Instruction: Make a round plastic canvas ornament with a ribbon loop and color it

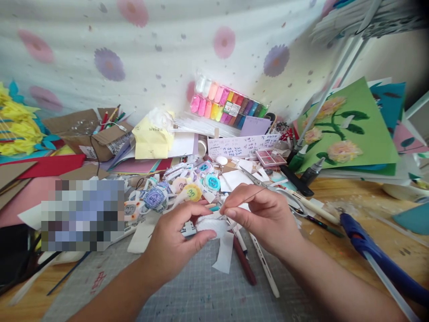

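Between thumb and fingers, my left hand [177,239] holds a small white fluffy piece [213,226] above the grey cutting mat [187,290]. A white strip [224,254] hangs below that piece. My right hand [263,217] is closed in a pinch at the piece's right edge, with a thin dark thread [254,195] running from the fingertips across the fingers. Whether a needle is in the pinch cannot be made out. Scissors [254,178] lie just behind my right hand.
Small round felt pieces [192,192] are heaped behind my hands. Pens [244,259] lie on the mat. A blue glue gun [375,250] is at the right, a cardboard box [110,138] at the back left, and colourful clay packs [231,105] lean at the back.
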